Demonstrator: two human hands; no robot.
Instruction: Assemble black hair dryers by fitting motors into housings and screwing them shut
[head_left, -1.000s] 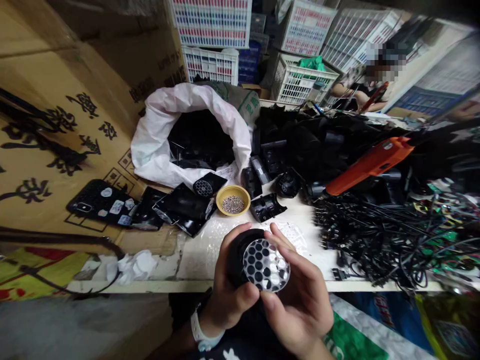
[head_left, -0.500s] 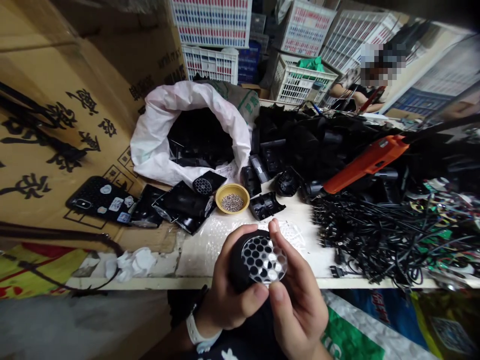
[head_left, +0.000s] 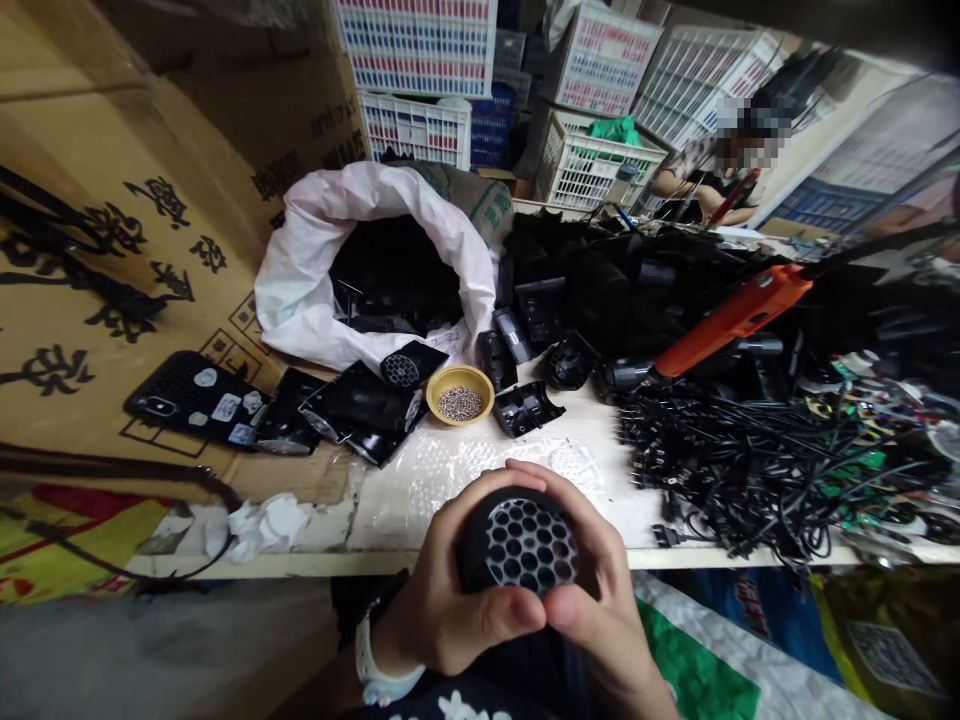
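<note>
Both hands hold one round black plastic housing (head_left: 472, 540) just in front of the table edge. A silvery honeycomb grille (head_left: 531, 545) sits at its upward-facing end. My left hand (head_left: 450, 600) wraps the left side, its thumb along the near rim. My right hand (head_left: 611, 580) closes round the right side, its thumb tip against the left thumb at the grille's near edge. The housing's underside is hidden by the hands. Beyond them stands a yellow bowl (head_left: 460, 395) of small metal screws, with a black half-shell (head_left: 527, 408) beside it.
A white sack (head_left: 300, 290) of black parts stands behind the bowl. A phone (head_left: 191, 400) with stickers lies left, near a cardboard box (head_left: 82, 200). An orange-handled tool (head_left: 735, 320) hangs over a heap of black cables (head_left: 720, 470). Another person (head_left: 690, 185) sits at the back right.
The grille has tilted and now lies more squarely within the housing's end. My right fingers have moved further round the far rim, and the two thumbs have come together.
</note>
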